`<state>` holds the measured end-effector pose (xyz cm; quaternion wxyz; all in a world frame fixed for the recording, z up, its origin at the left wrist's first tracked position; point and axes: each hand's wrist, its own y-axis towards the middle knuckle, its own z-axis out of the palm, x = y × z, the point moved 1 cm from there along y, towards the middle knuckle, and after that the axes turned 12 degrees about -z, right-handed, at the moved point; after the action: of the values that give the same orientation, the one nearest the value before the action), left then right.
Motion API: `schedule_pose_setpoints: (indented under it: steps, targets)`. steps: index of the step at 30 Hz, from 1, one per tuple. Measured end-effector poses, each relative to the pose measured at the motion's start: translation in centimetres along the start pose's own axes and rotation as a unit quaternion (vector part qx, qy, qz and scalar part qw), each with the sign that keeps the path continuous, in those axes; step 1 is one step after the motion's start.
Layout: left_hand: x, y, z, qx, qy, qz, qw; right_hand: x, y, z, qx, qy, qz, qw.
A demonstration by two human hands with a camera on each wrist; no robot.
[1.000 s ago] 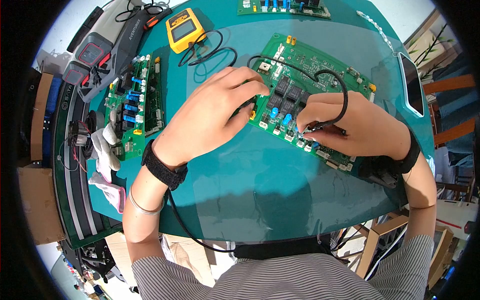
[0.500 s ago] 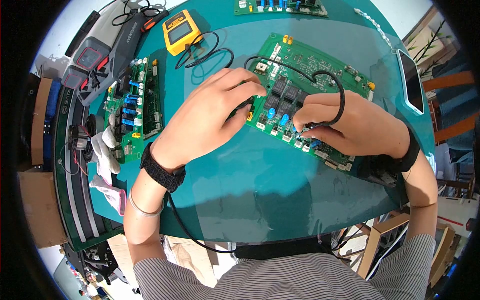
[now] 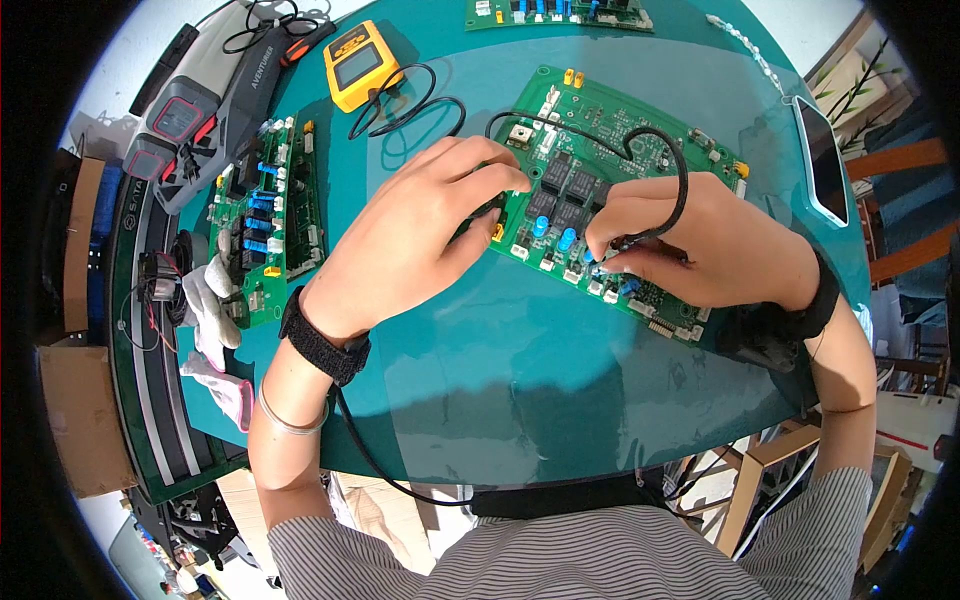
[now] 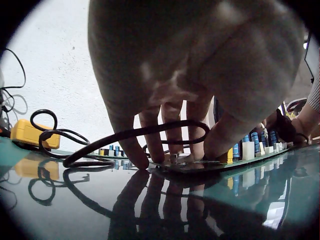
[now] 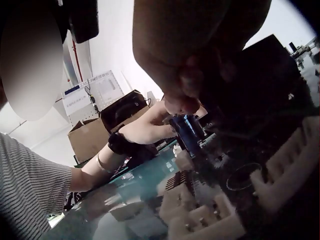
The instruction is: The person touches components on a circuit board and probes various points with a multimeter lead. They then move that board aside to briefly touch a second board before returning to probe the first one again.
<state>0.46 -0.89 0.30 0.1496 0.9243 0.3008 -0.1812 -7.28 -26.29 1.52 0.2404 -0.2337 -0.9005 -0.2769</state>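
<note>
Across the green circuit board (image 3: 640, 125) both hands are at work. My left hand (image 3: 420, 230) rests at the board's left corner; in the left wrist view its nearly straight fingers (image 4: 172, 130) point down and touch the board's end (image 4: 200, 165). A dark part between thumb and index finger is too hidden to identify. The right hand (image 3: 700, 240) pinches a thin black probe (image 3: 625, 243) over the front edge, beside blue capacitors (image 3: 567, 239) and white connectors. The probe's tip is mostly hidden by the fingers. Its black cable (image 3: 683, 180) loops over that hand and across the board.
A yellow meter (image 3: 362, 65) with a coiled cable lies at the back left. Other circuit boards stand at the left (image 3: 262, 225) and lie at the far edge (image 3: 560, 14). White gloves (image 3: 212, 320) are at the left, a phone (image 3: 822, 165) at the right.
The head view has shifted slightly, so the board and meter appear a little further left. Both hands keep nearly the same places on the board.
</note>
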Motion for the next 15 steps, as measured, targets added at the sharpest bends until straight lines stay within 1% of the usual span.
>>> schedule_pose_setpoints:
  steps: [5,7,15]
  targets:
    - [-0.01,-0.02,0.03,-0.003,0.004,0.001,1.000,-0.03,0.03,-0.13,-0.001,-0.004,-0.003,1.000]
    - [0.02,-0.04,0.00,0.000,0.002,0.000,1.000,0.05,0.06,-0.18,-0.005,0.009,0.018,1.000]
    - [-0.07,-0.07,-0.04,0.002,0.002,-0.003,1.000,-0.09,0.09,-0.19,-0.009,0.010,0.013,1.000]
